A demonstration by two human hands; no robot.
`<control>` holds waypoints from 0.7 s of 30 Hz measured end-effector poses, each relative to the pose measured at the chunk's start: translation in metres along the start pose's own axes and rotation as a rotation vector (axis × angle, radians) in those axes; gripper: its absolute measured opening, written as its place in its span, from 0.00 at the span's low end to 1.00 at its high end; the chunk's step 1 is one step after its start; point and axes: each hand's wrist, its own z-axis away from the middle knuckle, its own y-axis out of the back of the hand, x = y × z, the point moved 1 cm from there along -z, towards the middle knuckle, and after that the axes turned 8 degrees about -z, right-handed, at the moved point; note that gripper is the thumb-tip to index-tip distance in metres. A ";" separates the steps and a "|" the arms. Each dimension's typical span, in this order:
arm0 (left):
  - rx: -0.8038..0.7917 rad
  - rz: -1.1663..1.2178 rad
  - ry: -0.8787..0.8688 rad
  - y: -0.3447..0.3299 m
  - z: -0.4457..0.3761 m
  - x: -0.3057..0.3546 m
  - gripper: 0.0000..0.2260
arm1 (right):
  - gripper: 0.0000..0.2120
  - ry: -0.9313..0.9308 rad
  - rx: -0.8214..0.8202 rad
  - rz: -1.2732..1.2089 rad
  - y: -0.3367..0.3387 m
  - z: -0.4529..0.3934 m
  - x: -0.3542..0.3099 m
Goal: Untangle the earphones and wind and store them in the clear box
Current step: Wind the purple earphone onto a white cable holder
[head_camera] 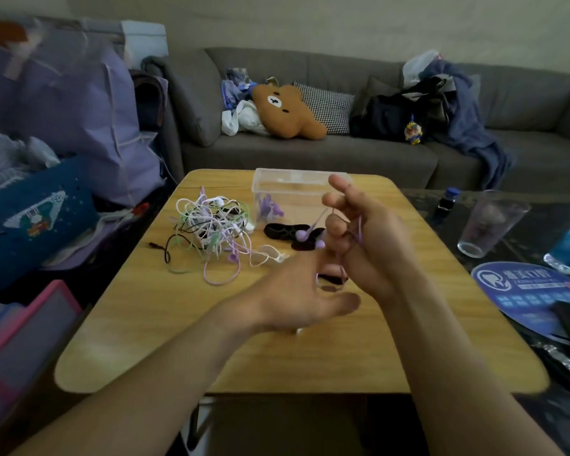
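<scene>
Left of the clear box (278, 189), a tangled pile of earphones (211, 228) lay on the wooden table (165, 324). In front of the box, the left hand (297, 291) was loosely spread; its grasp could not be determined. Beside it, the right hand (366, 238) had a purple earphone cord (359, 230) looped round curled fingers, earbuds dangling.

Right hand (366, 238) up over the table (152, 330), purple earphone cord (360, 232) looped round its fingers, buds dangling. Left hand (297, 294) just below, pinching the cord's lower end. Tangled earphones (211, 230) sit toward the far left corner, clear box (277, 189) at the far edge.
</scene>
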 end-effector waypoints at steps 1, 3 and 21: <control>0.001 0.040 -0.015 -0.006 -0.002 0.000 0.08 | 0.10 0.008 -0.002 -0.043 -0.001 0.000 0.000; 0.012 0.087 0.013 -0.010 -0.005 -0.002 0.07 | 0.09 0.069 0.022 -0.091 0.004 -0.003 -0.007; 0.435 0.583 0.235 0.037 -0.014 -0.010 0.13 | 0.26 -0.116 0.384 1.230 0.089 -0.011 -0.052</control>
